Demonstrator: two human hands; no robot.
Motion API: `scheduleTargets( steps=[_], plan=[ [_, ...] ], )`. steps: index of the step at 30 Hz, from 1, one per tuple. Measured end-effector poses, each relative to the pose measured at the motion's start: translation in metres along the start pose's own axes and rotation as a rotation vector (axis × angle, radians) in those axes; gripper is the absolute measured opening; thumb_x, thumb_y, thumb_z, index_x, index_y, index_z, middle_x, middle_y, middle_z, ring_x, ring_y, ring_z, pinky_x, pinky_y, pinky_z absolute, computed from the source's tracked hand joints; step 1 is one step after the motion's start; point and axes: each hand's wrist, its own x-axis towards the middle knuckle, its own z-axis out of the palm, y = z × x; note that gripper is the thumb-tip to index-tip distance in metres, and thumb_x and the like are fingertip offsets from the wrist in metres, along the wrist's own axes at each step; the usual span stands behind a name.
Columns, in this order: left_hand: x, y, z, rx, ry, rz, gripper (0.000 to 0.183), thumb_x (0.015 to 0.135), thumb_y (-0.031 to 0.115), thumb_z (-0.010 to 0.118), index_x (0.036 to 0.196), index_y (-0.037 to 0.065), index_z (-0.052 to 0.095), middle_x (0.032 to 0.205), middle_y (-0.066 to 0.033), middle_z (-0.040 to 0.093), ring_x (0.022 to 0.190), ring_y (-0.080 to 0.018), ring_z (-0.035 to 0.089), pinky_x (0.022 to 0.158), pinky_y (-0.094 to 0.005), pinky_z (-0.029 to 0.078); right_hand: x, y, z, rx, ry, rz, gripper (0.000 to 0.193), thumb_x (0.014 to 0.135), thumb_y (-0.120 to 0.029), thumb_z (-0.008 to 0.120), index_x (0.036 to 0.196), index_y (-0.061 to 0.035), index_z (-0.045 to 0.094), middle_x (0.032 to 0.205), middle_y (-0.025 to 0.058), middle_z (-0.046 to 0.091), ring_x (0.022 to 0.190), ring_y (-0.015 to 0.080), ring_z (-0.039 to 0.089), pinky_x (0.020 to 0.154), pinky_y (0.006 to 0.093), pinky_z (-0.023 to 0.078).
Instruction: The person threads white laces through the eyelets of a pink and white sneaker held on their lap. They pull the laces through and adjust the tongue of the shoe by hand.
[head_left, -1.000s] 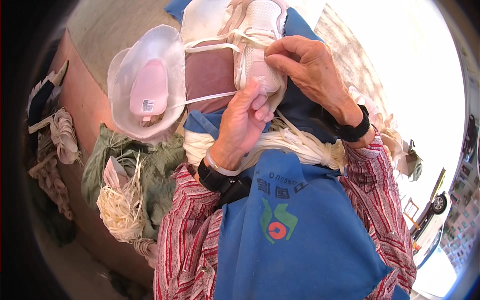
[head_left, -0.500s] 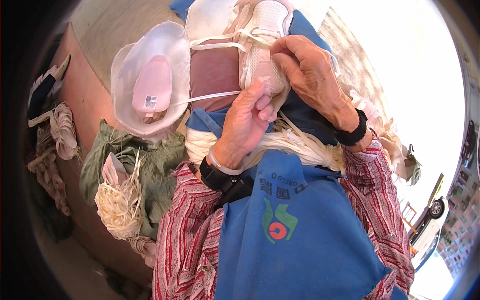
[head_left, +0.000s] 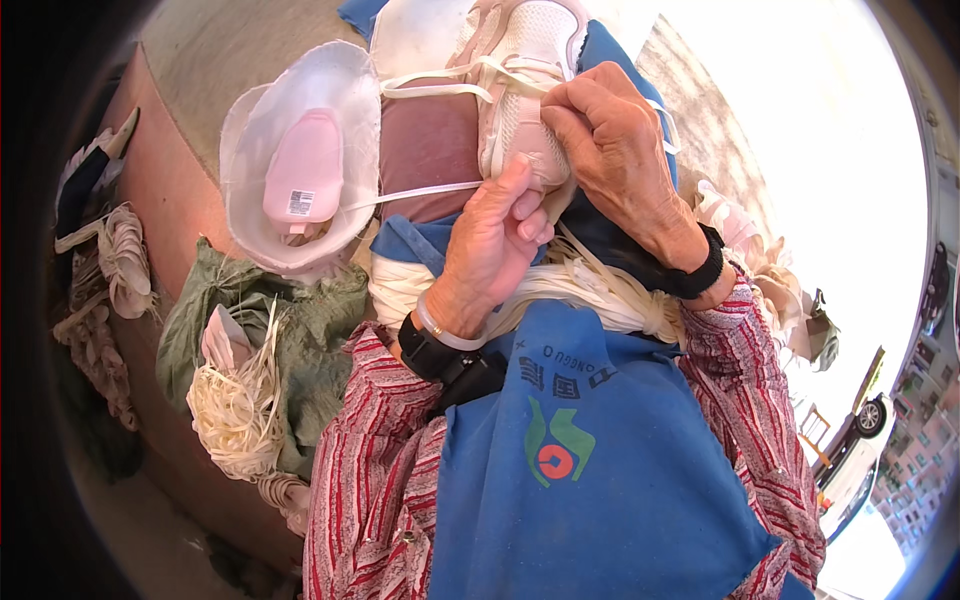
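Note:
A pale pink and white sneaker (head_left: 518, 115) lies in front of me, its toe toward me. My left hand (head_left: 495, 232) is closed beside the toe, thumb against the curled fingers, where a flat white shoelace (head_left: 425, 193) runs in from the left. Over the sneaker's right side, my right hand (head_left: 622, 165) pinches with thumb and forefinger. Lace shows behind that hand, but what lies between its fingertips is too small to make out. A loose cream lace (head_left: 425, 92) crosses the eyelet area and trails left.
Left of the sneaker, a translucent white tub (head_left: 245, 165) holds a pink insole-shaped piece (head_left: 310, 165). A maroon pad (head_left: 430, 150) lies between them. Bundled cream laces (head_left: 590, 290) cross my lap above a blue apron (head_left: 600, 420). More laces (head_left: 235, 420) hang by a green sack (head_left: 325, 310).
My right hand has shifted very slightly up, staying in its pinch at the sneaker. The left hand and the sneaker look nearly the same.

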Motion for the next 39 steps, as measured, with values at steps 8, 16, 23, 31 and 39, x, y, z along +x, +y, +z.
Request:
scheduleTargets(
  steps=[8,16,23,31,39],
  plan=[
    [-0.002,0.000,0.002,0.036,0.045,0.020,0.021,0.098,0.034,0.058,0.086,0.017,0.054,0.067,0.0067,0.044,0.058,-0.0057,0.044,0.058,-0.0232,0.036,-0.005,-0.005,0.003,-0.214,0.019,-0.099,0.012,0.086,-0.003,0.062,0.097,-0.0018,0.065,0.090,0.0145,0.061,0.082,0.0328,0.061,0.071,0.0370,0.049],
    [0.003,-0.001,-0.001,0.034,0.012,0.027,0.024,0.098,0.035,0.058,0.084,0.016,0.054,0.067,0.0063,0.043,0.057,-0.0058,0.043,0.058,-0.0230,0.036,0.000,-0.003,0.004,-0.175,0.014,-0.131,0.022,0.081,-0.005,0.061,0.103,-0.0056,0.062,0.084,0.0105,0.063,0.081,0.0306,0.060,0.073,0.0400,0.044],
    [0.001,0.000,-0.001,0.040,0.009,0.027,0.025,0.098,0.035,0.059,0.083,0.016,0.052,0.067,0.0063,0.042,0.057,-0.0059,0.042,0.058,-0.0232,0.035,0.012,-0.017,0.001,-0.349,0.014,-0.320,0.010,0.080,-0.011,0.066,0.090,-0.0089,0.069,0.088,0.0063,0.061,0.085,0.0250,0.057,0.077,0.0382,0.041],
    [-0.001,-0.001,-0.009,0.006,-0.051,0.007,0.022,0.098,0.034,0.058,0.089,0.014,0.056,0.068,0.0063,0.040,0.060,-0.0066,0.041,0.060,-0.0243,0.036,0.026,-0.029,0.011,-0.676,-0.164,-0.401,0.014,0.067,-0.015,0.067,0.077,-0.0050,0.065,0.083,0.0083,0.056,0.084,0.0246,0.054,0.072,0.0360,0.040],
    [-0.019,0.007,0.057,0.058,0.528,-0.007,0.018,0.101,0.027,0.050,0.092,0.012,0.053,0.066,0.0067,0.039,0.054,-0.0062,0.038,0.051,-0.0229,0.033,0.019,-0.058,0.035,0.049,-0.093,-0.279,0.006,0.091,-0.009,0.058,0.092,-0.0048,0.054,0.087,0.0123,0.053,0.080,0.0300,0.053,0.072,0.0378,0.045]
  ],
)
